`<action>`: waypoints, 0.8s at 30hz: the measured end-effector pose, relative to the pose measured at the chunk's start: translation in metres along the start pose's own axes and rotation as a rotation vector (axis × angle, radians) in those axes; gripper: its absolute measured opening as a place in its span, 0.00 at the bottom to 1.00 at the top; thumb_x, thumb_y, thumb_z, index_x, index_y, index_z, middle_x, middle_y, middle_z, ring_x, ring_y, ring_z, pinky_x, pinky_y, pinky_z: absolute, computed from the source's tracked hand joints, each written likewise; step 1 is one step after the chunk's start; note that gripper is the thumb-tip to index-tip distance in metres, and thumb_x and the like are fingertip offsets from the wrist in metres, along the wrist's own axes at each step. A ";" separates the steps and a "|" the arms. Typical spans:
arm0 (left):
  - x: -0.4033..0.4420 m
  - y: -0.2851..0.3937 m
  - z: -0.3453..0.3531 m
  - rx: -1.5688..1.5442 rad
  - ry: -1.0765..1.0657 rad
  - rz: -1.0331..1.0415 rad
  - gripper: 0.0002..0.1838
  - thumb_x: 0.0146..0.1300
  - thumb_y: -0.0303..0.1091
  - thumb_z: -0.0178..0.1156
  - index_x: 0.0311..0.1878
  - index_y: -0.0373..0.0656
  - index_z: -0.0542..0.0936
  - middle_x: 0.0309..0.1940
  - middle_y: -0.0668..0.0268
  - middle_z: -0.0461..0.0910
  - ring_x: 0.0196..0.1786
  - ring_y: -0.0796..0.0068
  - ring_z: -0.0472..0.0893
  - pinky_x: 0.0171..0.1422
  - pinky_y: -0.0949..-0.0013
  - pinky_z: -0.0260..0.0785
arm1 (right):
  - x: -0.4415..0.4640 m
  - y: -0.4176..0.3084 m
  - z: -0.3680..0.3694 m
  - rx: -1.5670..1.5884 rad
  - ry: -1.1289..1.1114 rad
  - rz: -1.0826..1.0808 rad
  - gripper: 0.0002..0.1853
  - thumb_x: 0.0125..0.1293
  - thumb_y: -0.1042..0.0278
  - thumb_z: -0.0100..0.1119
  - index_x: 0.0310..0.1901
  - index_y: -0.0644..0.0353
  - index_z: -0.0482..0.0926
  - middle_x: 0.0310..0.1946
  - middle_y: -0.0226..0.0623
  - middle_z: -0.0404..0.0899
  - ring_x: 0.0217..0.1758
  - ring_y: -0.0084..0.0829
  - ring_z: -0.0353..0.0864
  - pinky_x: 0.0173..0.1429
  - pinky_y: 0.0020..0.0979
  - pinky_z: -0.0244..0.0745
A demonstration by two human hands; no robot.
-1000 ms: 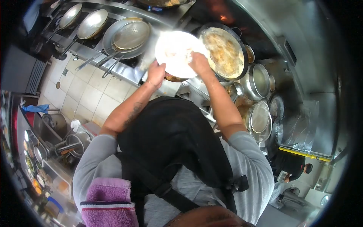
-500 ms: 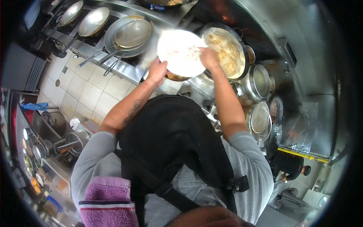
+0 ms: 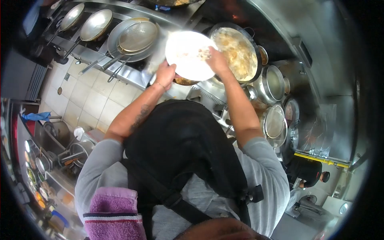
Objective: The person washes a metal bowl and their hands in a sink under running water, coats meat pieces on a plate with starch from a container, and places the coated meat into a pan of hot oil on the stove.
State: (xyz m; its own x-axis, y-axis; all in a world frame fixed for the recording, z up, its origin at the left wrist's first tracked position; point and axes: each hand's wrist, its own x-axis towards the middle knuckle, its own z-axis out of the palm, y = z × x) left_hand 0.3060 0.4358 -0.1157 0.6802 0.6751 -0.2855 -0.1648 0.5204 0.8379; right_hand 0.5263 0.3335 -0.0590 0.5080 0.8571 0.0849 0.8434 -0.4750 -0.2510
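Plate (image 3: 185, 62) in left hand (image 3: 165, 75) sits near pan's rim (image 3: 255, 44).

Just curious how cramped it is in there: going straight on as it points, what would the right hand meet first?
Most likely the small pieces on the white plate, close by the right hand; glare hides whether they touch.

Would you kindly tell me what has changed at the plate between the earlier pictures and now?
The right hand has shifted outward from over the white plate to its right-hand edge, toward the frothing pan. Whether it took up or let go of anything is unclear. The left hand still grips the plate's rim, and the plate has stayed nearly in place.
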 end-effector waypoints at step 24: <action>0.009 -0.015 -0.010 0.050 0.038 0.055 0.20 0.69 0.23 0.49 0.62 0.28 0.75 0.53 0.52 0.84 0.50 0.59 0.88 0.45 0.61 0.87 | -0.021 0.167 -0.042 -0.216 0.202 0.412 0.16 0.65 0.69 0.59 0.54 0.58 0.82 0.42 0.57 0.87 0.51 0.56 0.87 0.58 0.49 0.81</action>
State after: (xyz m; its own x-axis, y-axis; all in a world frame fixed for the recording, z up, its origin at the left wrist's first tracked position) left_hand 0.3074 0.4400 -0.1354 0.6437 0.7216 -0.2549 -0.1647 0.4559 0.8747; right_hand 0.6639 0.2278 -0.0623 0.8117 0.5444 0.2114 0.5720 -0.8142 -0.0993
